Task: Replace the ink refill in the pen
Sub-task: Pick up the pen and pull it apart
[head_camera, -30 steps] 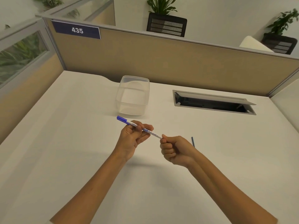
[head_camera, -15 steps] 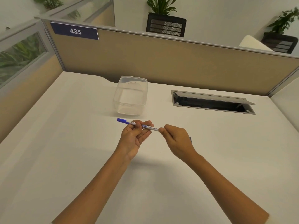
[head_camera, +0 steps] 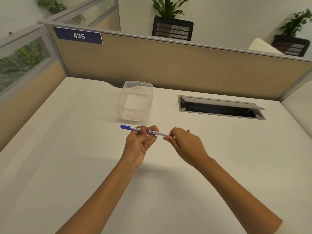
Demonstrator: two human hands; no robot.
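Note:
A slim white pen (head_camera: 158, 133) with a blue cap at its left end and "WHITE BOARD" printed on the barrel lies nearly level above the desk. My left hand (head_camera: 138, 144) pinches its middle between thumb and fingers, palm up. My right hand (head_camera: 185, 144) pinches the pen's right end, where a bit of blue shows at the fingertips. A small pale object (head_camera: 188, 130) shows just behind my right knuckles; I cannot tell what it is. No loose refill is visible on the desk.
A clear plastic container (head_camera: 135, 102) without a lid stands on the white desk (head_camera: 67, 166) just beyond the pen. A cable hatch (head_camera: 219, 107) with its flap raised lies at the back right. Beige partition walls (head_camera: 168, 68) close the desk at back and left.
My right hand has unclenched from a fist and come up onto the pen's right end. The pen has tilted to nearly level. The blue stick on the desk is now hidden behind my right hand.

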